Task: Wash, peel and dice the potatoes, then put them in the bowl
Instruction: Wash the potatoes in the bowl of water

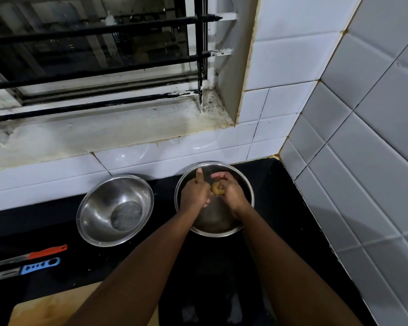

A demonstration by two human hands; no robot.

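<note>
Head view, near to far: I see the cutting board (pixel 45 309), then the knife (pixel 31 254) and peeler (pixel 26 269) on the tabletop (pixel 280 231) at left. Beyond, the left bowl (pixel 114 209) holds nothing visible. In the right bowl (pixel 245 184), my right hand (pixel 231 191) grips the potato (pixel 217 187); my left hand (pixel 194 192) touches it, thumb extended, just beside.

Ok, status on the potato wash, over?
Both hands in the right bowl. Right hand grips the potato; left hand against it, thumb up. Left bowl, knife and peeler untouched, nothing in the way.
</note>
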